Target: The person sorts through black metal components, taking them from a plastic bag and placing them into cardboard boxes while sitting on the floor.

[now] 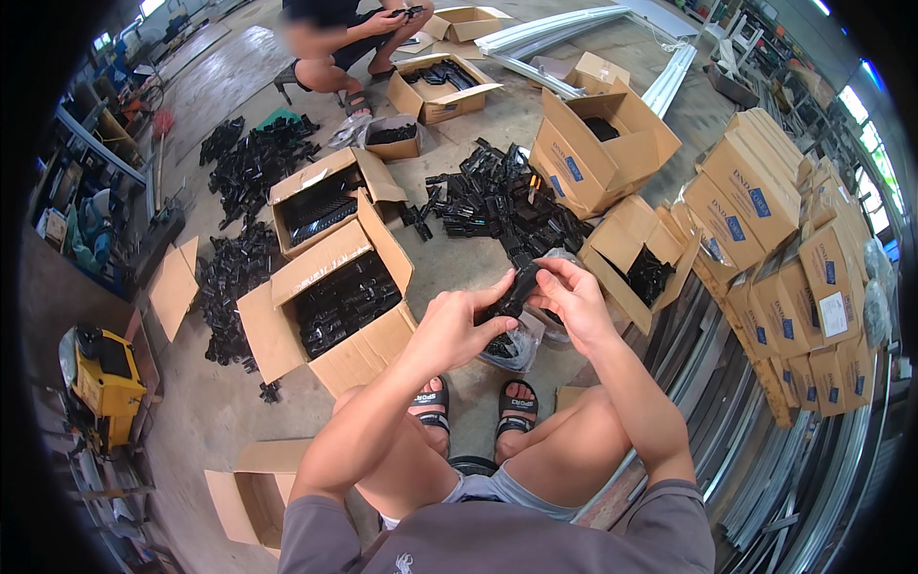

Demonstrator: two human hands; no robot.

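My left hand (457, 328) and my right hand (571, 295) meet in front of me and both grip one small black plastic part (517, 290), held above a clear plastic bag of small black pieces (512, 348) on the floor between my sandalled feet. A pile of the same black parts (497, 203) lies on the concrete just beyond my hands. An open cardboard box filled with black parts (339, 306) stands to the left of my left hand.
Several open cardboard boxes (598, 143) ring the pile, and closed cartons (784, 249) are stacked at right beside long metal profiles (765, 478). Another person (349, 38) squats at the far side. More black parts (253, 163) lie at left, near a yellow machine (105, 383).
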